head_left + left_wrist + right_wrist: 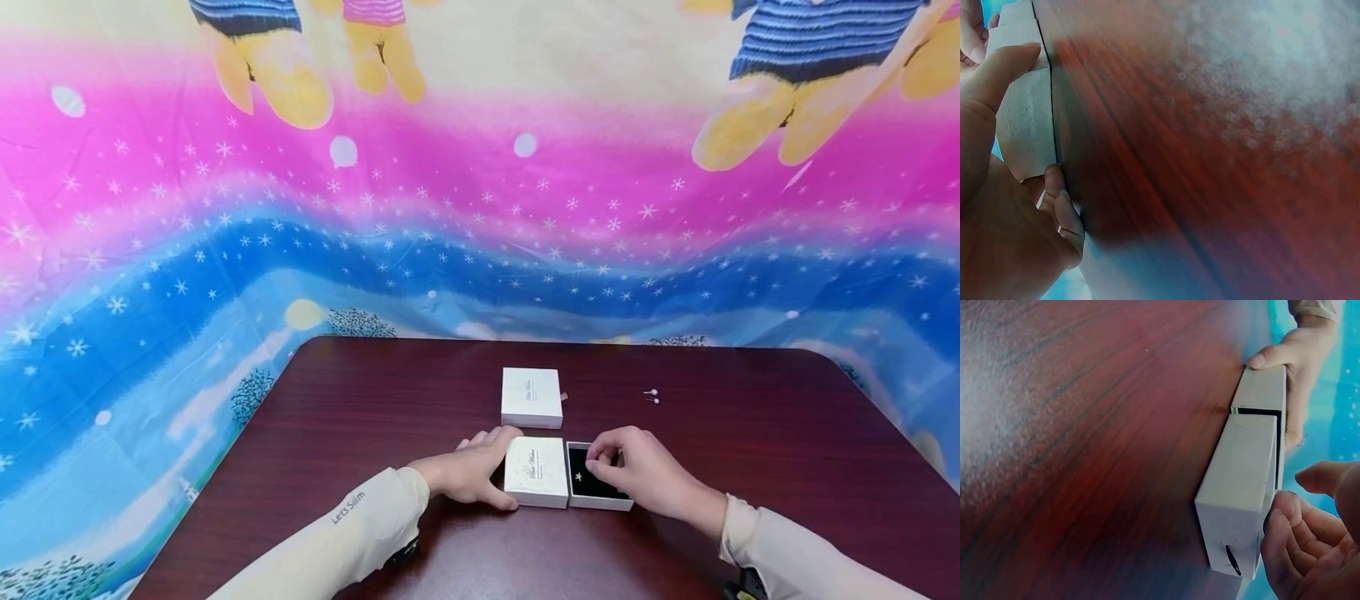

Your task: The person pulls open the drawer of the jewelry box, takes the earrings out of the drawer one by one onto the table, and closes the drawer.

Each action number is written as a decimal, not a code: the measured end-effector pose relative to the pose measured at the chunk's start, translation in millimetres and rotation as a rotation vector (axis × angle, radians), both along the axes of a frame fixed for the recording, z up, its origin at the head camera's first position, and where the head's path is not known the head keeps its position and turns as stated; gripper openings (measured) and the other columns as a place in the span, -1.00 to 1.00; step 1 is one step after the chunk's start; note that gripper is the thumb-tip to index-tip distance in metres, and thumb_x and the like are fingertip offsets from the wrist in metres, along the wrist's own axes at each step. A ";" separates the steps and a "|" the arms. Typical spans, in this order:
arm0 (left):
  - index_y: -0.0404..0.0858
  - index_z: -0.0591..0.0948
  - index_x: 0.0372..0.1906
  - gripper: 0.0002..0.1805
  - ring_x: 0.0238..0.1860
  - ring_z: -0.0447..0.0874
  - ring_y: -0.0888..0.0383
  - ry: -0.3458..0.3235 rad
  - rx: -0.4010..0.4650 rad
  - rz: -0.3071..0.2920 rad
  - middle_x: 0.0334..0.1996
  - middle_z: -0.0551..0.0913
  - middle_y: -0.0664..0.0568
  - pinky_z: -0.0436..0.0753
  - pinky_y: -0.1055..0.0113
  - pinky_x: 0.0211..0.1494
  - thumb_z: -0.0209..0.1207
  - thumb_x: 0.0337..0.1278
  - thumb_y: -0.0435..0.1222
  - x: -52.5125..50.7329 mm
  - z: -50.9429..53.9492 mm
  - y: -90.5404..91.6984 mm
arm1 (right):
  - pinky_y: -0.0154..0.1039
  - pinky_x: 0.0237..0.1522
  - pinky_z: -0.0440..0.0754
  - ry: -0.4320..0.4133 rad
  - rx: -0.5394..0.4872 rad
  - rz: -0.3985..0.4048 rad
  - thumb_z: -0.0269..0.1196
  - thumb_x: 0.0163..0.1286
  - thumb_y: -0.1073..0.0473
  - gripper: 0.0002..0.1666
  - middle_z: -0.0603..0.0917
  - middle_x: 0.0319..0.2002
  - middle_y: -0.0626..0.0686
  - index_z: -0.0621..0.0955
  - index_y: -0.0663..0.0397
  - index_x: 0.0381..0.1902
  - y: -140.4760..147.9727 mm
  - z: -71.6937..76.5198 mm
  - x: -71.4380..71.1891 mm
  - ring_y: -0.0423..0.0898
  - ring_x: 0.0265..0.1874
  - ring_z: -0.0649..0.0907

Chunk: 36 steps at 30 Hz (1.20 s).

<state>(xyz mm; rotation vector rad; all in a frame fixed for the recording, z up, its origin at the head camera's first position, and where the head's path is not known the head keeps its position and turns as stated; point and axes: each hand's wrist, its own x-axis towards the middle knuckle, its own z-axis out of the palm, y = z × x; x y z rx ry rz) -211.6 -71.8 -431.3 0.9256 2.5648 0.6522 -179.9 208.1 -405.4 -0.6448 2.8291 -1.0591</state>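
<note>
My left hand [472, 471] grips a white box sleeve [536, 472] with printed lettering, its thumb at the near side and its fingers along the left and far side. To the right, a white box drawer [600, 503] with a black insert stands pulled out beside the sleeve. A small star-shaped pendant [578, 477] lies on that insert. Over the drawer is my right hand [648, 471], fingers bent and fingertips brought together at the insert. Whether something thin is between those fingertips is hidden. In the right wrist view, the drawer's end wall [1229, 540] has a dark slit.
Behind the sleeve stands another white box [531, 396] with a small tab at its right side. Two pearl-headed earrings [654, 392] lie farther right on the dark red wooden table [375, 400]. A printed cloth [450, 192] hangs behind the table's far edge.
</note>
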 end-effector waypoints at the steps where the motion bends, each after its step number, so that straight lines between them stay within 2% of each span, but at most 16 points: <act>1: -0.06 0.21 0.36 -0.07 0.05 0.32 0.19 0.000 0.001 -0.001 0.18 0.44 0.11 0.26 0.34 0.06 0.50 -0.08 -0.04 -0.2 -0.1 -0.1 | -0.39 -0.45 0.47 0.012 0.015 0.000 0.33 0.31 0.23 -0.94 0.57 -0.58 -0.22 0.71 -0.01 -0.38 -1.3 -0.2 0.5 -0.38 -0.65 0.45; 16: -0.07 0.22 0.36 -0.07 0.05 0.32 0.18 0.001 0.002 0.001 0.19 0.44 0.10 0.26 0.34 0.05 0.50 -0.09 -0.05 1.3 2.0 0.2 | -0.37 -0.53 0.37 0.039 0.185 -0.091 0.45 0.19 0.13 -0.90 0.48 -0.64 -0.26 0.69 -0.12 -0.42 -15.9 -3.6 7.4 -0.36 -0.65 0.38; 24: -0.07 0.22 0.37 -0.06 0.05 0.32 0.18 0.000 0.002 0.000 0.19 0.44 0.10 0.26 0.35 0.05 0.50 -0.10 -0.04 1.0 1.4 0.0 | -0.37 -0.47 0.41 0.065 0.224 -0.078 0.42 0.20 0.19 -0.91 0.44 -0.67 -0.25 0.68 -0.10 -0.45 -20.0 -4.6 6.9 -0.36 -0.66 0.37; 36: -0.08 0.22 0.37 -0.06 0.06 0.34 0.18 0.009 0.007 -0.002 0.20 0.44 0.10 0.27 0.34 0.06 0.50 -0.10 -0.04 1.1 1.7 -0.2 | -0.37 -0.57 0.34 0.079 0.259 -0.063 0.43 0.15 0.21 -0.79 0.42 -0.73 -0.25 0.63 -0.17 -0.58 -22.7 -5.9 4.5 -0.34 -0.68 0.35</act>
